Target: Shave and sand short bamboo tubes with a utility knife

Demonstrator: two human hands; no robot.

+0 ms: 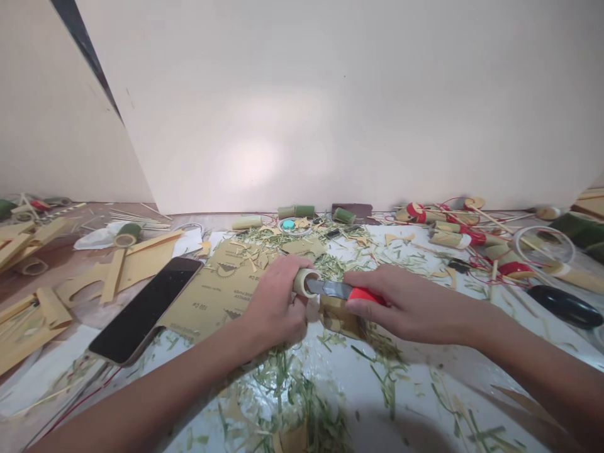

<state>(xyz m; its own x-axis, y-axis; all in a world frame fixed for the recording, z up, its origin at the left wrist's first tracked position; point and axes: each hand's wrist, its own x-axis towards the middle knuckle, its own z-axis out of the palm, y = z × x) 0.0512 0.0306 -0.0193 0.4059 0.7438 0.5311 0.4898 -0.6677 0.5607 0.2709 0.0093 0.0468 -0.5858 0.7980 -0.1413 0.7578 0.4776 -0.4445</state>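
Observation:
My left hand (276, 302) is wrapped round a short bamboo tube (302, 281), its hollow cut end turned to the right. In my right hand (394, 302) is a knife (365, 296) with a red handle, my fingers closed over the grip. The knife's grey blade points left, its tip at the tube's open end; how far it reaches inside I cannot tell. Beneath both hands lie green and pale bamboo shavings (287, 384) and a curled piece of brown sandpaper (340, 318).
A smartphone (146, 311) lies at left on printed sandpaper sheets (207, 296). Along the back stand bamboo pieces (304, 212) and a roll of tape (295, 226). At right are red-wrapped bamboo pieces with sticks (465, 236), a clear tape ring (542, 245) and a black rounded object (564, 306).

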